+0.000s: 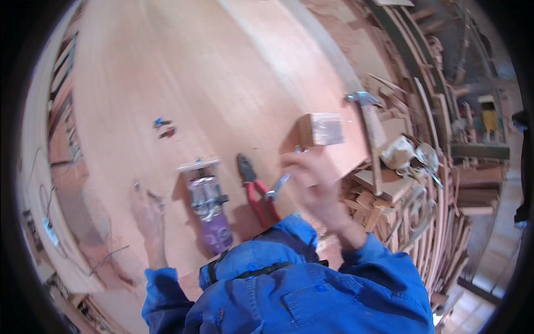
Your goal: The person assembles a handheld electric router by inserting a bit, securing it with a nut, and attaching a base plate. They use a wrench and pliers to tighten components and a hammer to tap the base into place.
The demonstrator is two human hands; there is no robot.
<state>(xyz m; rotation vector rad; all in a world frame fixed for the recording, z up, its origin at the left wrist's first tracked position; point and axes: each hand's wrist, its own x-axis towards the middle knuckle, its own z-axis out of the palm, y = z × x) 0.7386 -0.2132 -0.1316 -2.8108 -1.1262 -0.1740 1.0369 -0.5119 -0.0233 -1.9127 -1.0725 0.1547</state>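
Observation:
At left, my left hand [146, 214] is over the board, blurred, with its fingers drawn together. A small grey tip shows at them; what it belongs to I cannot make out. My right hand [320, 192], also blurred, is closed around a metal wrench [279, 186], whose open jaw points toward the pliers. Between the hands, a purple trim router [214, 225] with a flat base lies on its side. Red-handled pliers [253, 189] lie right of it. Beyond the router are two small pieces, one blue [160, 122] and one red [167, 132], seemingly router bits.
A wooden block [324, 129] stands beyond my right hand. A claw hammer [371, 136] lies along the board's right edge. Wood offcuts [370, 206] and stacked strips fill the right side. On the left are a long plank [64, 245] and a thin cord [41, 195].

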